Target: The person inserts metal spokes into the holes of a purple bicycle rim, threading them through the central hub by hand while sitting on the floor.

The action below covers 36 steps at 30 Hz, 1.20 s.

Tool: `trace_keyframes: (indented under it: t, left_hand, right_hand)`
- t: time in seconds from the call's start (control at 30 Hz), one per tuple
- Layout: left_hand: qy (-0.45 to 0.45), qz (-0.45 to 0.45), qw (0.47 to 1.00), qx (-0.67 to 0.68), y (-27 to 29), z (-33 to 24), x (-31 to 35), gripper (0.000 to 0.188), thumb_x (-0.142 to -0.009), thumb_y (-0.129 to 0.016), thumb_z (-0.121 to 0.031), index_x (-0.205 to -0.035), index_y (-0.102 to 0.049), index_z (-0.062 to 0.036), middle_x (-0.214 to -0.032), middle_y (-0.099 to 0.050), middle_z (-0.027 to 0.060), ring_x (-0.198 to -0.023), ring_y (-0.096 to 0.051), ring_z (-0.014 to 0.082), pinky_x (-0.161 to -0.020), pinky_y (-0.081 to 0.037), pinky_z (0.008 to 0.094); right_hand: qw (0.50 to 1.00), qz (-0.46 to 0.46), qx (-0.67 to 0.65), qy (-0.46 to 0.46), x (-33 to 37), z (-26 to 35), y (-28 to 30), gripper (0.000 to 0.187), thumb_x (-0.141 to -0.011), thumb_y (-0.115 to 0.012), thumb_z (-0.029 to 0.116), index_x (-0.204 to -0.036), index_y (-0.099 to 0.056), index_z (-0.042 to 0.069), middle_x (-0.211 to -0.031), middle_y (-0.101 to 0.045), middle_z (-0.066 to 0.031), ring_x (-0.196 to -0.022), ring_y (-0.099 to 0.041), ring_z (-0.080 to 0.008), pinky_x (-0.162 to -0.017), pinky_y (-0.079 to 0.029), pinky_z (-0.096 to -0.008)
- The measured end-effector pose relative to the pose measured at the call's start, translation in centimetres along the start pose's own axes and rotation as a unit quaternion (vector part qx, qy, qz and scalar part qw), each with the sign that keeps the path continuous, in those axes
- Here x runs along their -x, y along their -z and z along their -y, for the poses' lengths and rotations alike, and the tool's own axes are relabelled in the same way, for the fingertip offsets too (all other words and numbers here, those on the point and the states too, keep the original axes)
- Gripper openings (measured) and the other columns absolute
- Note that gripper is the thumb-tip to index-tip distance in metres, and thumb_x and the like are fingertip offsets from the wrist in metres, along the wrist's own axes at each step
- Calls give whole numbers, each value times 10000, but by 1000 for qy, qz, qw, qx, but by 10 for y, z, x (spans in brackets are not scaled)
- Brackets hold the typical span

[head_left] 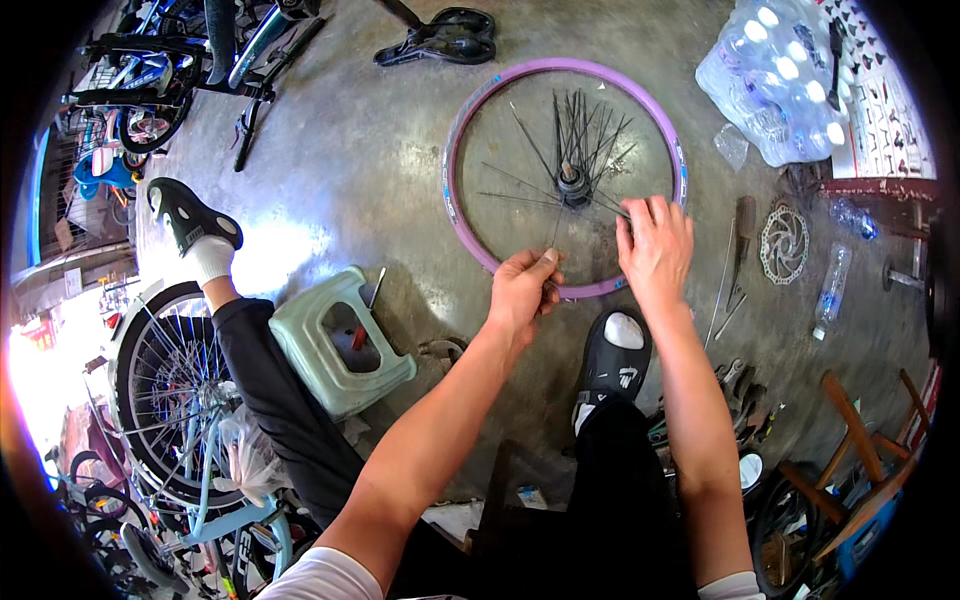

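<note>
Wrapped bottles [775,85] lie right of a black saddle [455,40] and green stool [303,345].

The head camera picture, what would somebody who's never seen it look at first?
Probably the purple wheel rim, on the floor above the picture's middle. Inside it sits a dark hub with thin spokes, many bunched toward the top. Next, maybe the pale green stool left of centre or the wrapped bottles at upper right.

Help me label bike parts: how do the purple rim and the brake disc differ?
The purple rim is larger than the brake disc. The rim is mostly purple, the disc metallic grey. The rim is an open hoop around a hub; the disc is pierced with many holes. Both are round.
</note>
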<state>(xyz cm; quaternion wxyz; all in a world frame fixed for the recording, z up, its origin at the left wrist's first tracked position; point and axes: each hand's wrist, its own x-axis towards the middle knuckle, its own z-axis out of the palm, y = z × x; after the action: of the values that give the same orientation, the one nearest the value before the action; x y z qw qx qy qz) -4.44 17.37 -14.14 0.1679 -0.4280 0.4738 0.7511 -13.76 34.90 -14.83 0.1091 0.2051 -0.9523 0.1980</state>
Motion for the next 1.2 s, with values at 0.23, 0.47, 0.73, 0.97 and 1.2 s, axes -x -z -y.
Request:
trace_keyframes:
  t: [0.23, 0.47, 0.73, 0.97, 1.2]
  left_hand:
    - [7, 10, 1000, 5, -1, 5, -1, 214, -1018, -608, -245, -1103, -646, -52, -778, -622, 1, -567, -542, 94, -476, -384, 238]
    - [17, 22, 1000, -5, -8, 0, 2, 221, -1029, -587, -251, -1120, -643, -58, -793, -618, 8, -568, -557, 97, -453, -378, 243]
    - [2, 24, 1000, -18, -4, 4, -7, 233, -1032, -577, -262, -1141, -645, -67, -831, -621, 11, -584, -560, 97, -454, -374, 242]
    - [10, 35, 999, -10, -4, 10, -4, 226, -1039, -559, -262, -1144, -662, -90, -806, -623, -3, -579, -559, 93, -477, -383, 242]
    - [19, 37, 999, -3, -6, 2, -10, 258, -1052, -543, -262, -1193, -632, -66, -956, -665, 50, -765, -659, 147, -603, -515, 276]
  right_hand:
    - [996, -2, -20, 84, 8, -7, 10, 318, -793, -714, 81, -1102, -662, 135, -923, -575, -73, -850, -589, -284, -740, -458, -416]
    - [996, 79, -18, -39, 6, -18, 16, 396, -778, -760, 115, -1155, -643, 126, -976, -604, -99, -899, -628, -317, -771, -496, -431]
    - [997, -37, -29, 58, -18, -2, 39, 328, -809, -719, 80, -1131, -676, 123, -1019, -620, -92, -927, -610, -295, -787, -504, -422]
    - [997, -41, -61, -2, 2, -7, -6, 279, -836, -702, 112, -1114, -693, 97, -1058, -658, -83, -956, -606, -299, -832, -489, -432]
    - [995, 70, 11, -69, 6, -7, 12, 174, -865, -696, 225, -982, -718, 97, -865, -700, -108, -845, -658, -321, -772, -500, -451]
